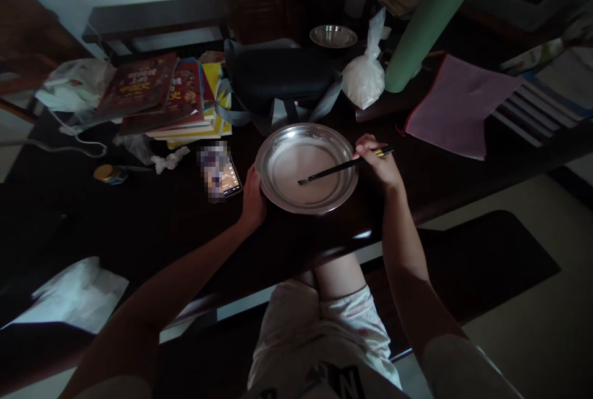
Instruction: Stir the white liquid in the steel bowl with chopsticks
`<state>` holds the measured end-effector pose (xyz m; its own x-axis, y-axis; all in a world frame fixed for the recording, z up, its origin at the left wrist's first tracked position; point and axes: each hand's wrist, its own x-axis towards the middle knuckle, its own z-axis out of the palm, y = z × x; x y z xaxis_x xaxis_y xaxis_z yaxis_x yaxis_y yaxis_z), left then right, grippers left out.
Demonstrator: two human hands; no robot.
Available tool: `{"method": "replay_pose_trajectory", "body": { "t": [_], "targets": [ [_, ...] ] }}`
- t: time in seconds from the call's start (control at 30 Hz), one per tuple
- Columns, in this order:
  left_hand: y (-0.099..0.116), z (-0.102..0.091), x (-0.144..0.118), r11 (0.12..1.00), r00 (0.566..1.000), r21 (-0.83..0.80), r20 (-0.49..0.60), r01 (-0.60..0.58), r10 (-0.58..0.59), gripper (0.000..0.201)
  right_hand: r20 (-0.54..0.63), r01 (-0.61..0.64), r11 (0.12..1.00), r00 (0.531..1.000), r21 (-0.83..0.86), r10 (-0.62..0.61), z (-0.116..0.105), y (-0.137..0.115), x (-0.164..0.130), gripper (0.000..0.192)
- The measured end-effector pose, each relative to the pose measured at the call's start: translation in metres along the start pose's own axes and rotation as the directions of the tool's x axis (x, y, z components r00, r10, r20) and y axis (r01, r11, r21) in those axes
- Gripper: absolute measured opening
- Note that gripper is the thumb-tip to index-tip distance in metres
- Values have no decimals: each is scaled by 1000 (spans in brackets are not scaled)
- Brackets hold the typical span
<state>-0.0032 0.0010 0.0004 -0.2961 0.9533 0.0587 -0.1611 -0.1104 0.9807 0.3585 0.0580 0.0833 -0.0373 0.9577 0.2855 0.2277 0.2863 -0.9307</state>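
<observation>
Plate (278, 192) rim touches left hand (253, 198).

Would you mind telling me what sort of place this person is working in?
Probably a room in a home, at a cluttered dark table: a stack of books, a phone and a tied plastic bag lie around the metal dish.

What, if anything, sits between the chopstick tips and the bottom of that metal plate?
Nothing visible. The right hand holds the chopsticks, whose tips rest over the pale inside of the plate, while the left hand grips its rim. The phone lies off to the side.
</observation>
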Motion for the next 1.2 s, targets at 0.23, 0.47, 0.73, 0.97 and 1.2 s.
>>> {"method": "replay_pose_trajectory", "body": {
  "t": [0.23, 0.47, 0.73, 0.97, 1.2],
  "targets": [
    [-3, -2, 1, 1000, 1000, -15, 13, 6, -6, 71, -67, 15, 1000, 998, -14, -16, -2, 4, 1, 84],
    [-3, -2, 2, 1000, 1000, 7, -5, 19, -19, 67, -14, 33, 999, 999, -27, -33, -2, 8, 1, 77],
    [0, -1, 0, 998, 1000, 60, 0, -19, 19, 73, 3, 15, 1000, 1000, -16, -15, -1, 9, 2, 76],
    [-5, -2, 1, 1000, 1000, 18, 6, -5, 5, 71, -45, 13, 1000, 999, 7, -13, -3, 8, 0, 75],
    [-3, 2, 0, 1000, 1000, -12, -18, 7, -8, 67, -125, 30, 999, 992, -18, -32, -3, 9, 1, 80]
  ]
}}
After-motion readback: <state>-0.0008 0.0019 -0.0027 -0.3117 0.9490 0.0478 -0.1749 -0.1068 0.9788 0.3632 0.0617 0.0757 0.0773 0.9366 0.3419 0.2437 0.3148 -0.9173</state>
